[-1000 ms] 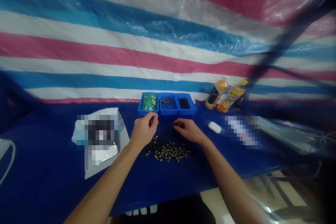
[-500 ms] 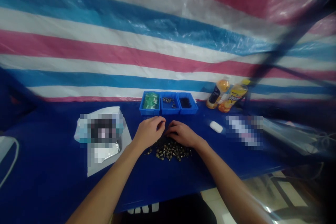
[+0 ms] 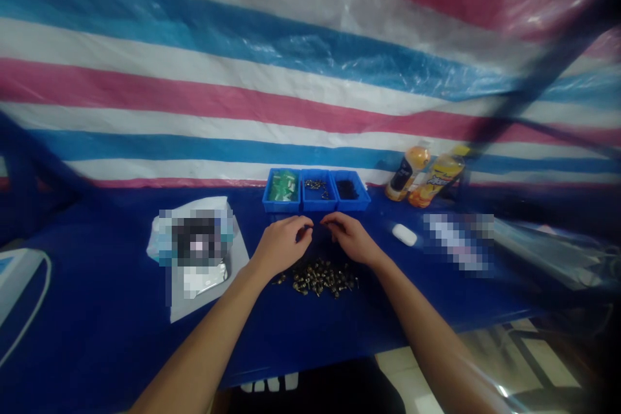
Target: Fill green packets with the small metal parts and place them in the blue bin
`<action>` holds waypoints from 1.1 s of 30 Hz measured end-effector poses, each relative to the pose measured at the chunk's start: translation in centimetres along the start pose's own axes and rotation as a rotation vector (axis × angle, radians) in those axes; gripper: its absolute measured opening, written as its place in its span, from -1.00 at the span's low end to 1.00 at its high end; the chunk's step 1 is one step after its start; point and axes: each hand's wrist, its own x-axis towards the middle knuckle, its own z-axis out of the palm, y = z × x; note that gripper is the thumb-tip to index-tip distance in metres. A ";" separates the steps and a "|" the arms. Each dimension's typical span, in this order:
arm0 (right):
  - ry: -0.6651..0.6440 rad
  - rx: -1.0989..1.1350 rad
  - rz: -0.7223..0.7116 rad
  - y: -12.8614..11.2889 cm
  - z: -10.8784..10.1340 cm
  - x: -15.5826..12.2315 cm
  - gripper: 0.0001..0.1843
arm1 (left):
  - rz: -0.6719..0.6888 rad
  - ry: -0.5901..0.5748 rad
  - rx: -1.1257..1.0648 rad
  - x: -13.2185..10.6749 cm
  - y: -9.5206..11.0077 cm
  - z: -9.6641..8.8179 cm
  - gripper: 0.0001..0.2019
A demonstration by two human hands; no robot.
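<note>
Head camera: the left hand and the right hand face each other above the blue surface, apart, with a narrow gap between their fingertips. Both have curled fingers; whether either pinches a small piece cannot be told. At six o'clock from the gap, on the near side, lies a loose pile of small metal fittings, brassy and dark, with a stray or two at its nine o'clock.

At twelve o'clock, just beyond the hands, three blue bins stand in a row: the left bin holds green and white pieces, the middle bin small metal parts, the right bin a dark heap.

At two o'clock are two tilted drink bottles, one dark-labelled, the other yellow-capped. A white rounded case lies at three o'clock. Toward eight o'clock, a phone, partly pixelated, rests on a white sheet. A striped plastic tarp rises behind everything.
</note>
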 end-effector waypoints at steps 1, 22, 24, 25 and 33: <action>-0.006 0.098 0.043 -0.1 -0.1 0.0 -0.79 | 0.003 -0.005 -0.007 0.0 0.1 0.0 -0.80; 0.479 0.412 0.292 1.1 -1.6 0.9 -0.47 | 0.012 -0.028 -0.038 -0.1 0.4 0.4 -0.79; 0.448 0.361 0.306 1.2 -1.5 0.9 -0.56 | 0.013 -0.035 -0.027 -0.1 0.4 0.3 -0.79; 0.415 0.322 0.310 1.2 -1.5 0.9 -0.60 | 0.010 -0.039 -0.016 -0.1 0.4 0.3 -0.79; 0.111 -0.329 0.308 2.4 -4.8 -0.5 -0.84 | -0.042 -0.072 0.056 -0.1 0.0 0.1 -0.78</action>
